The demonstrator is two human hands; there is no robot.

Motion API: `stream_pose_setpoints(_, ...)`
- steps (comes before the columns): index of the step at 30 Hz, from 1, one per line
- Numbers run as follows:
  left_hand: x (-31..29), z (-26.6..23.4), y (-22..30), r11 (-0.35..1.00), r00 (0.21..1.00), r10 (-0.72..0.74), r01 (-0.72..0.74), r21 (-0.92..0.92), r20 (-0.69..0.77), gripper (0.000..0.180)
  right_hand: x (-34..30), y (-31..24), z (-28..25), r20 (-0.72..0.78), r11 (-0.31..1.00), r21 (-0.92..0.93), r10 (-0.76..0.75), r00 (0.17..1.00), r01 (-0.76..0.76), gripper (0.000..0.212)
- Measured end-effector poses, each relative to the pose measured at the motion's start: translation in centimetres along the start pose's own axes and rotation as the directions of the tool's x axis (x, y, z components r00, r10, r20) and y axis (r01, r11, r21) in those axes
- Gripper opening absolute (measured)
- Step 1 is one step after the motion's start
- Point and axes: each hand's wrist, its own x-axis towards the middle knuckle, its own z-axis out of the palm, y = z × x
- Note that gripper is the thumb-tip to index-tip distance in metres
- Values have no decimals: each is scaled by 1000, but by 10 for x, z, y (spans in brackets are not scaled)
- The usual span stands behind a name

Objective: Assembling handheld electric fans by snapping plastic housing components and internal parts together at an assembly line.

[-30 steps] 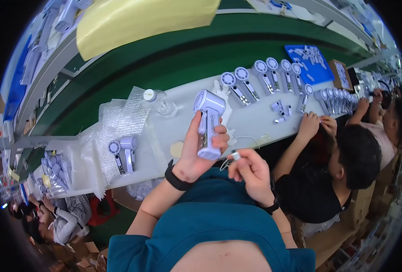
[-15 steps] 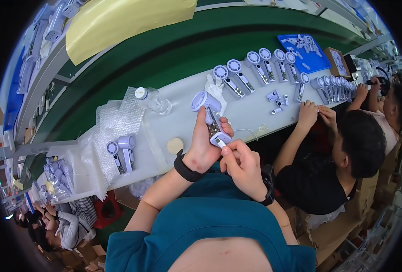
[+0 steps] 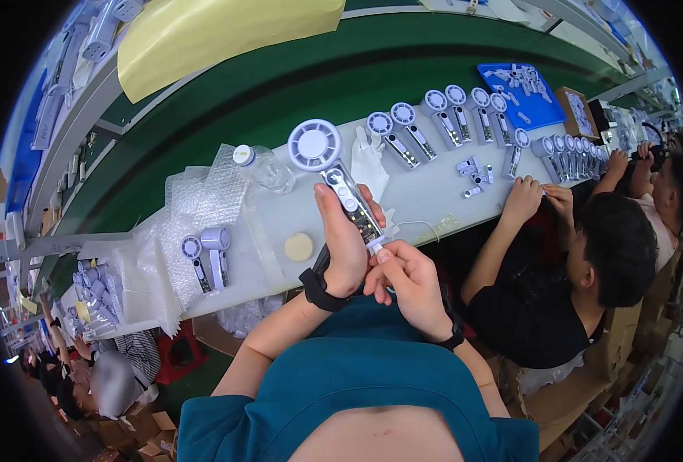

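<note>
A pale lilac handheld fan (image 3: pixel 316 146) is tilted up in my left hand (image 3: pixel 344 250), its round grille facing me. My left fingers wrap round the handle, whose open front shows a circuit board with small lights. At the handle's lower end, my right hand (image 3: pixel 410 281) pinches a white cable plug (image 3: pixel 377 248) against the base. How deep the plug sits is hidden by my fingers. A thin white cable (image 3: pixel 422 224) curves over the bench just beyond. Behind the fan a white glove (image 3: pixel 369 162) lies on the bench.
More fans (image 3: pixel 449 115) stand in a row at the back right, near loose lilac parts (image 3: pixel 476 175) and a blue tray (image 3: pixel 540 114). Bubble wrap (image 3: pixel 195 200), a bottle (image 3: pixel 268 171), two fans (image 3: pixel 216 250) and a round disc (image 3: pixel 299 246) lie left. A co-worker (image 3: pixel 541 300) sits close on my right.
My left hand has turned the fan upright, so its grille and handle front now face me. The right hand has kept its pinch on the plug at the base.
</note>
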Motion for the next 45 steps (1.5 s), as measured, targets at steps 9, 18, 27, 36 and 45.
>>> stream_pose_setpoints(9,-7,10,6,944,952,301,-306,122,58,45,15,12,-14,23,996,56,-70,997,68,23)
stream_pose_setpoints(18,-22,-5,42,764,804,505,-585,271,314,79,21,4,-24,460,830,541,-156,874,-137,26)
stream_pose_setpoints(27,-24,9,71,907,897,406,-418,41,176,74,22,5,-10,443,940,320,-39,896,-118,23)
stream_pose_setpoints(36,24,-11,108,749,876,396,-136,-649,274,52,-12,54,-28,260,820,-442,-272,926,365,21)
stream_pose_setpoints(45,27,-3,53,982,604,143,9,-186,784,98,16,-2,-15,353,856,507,-95,931,-104,36)
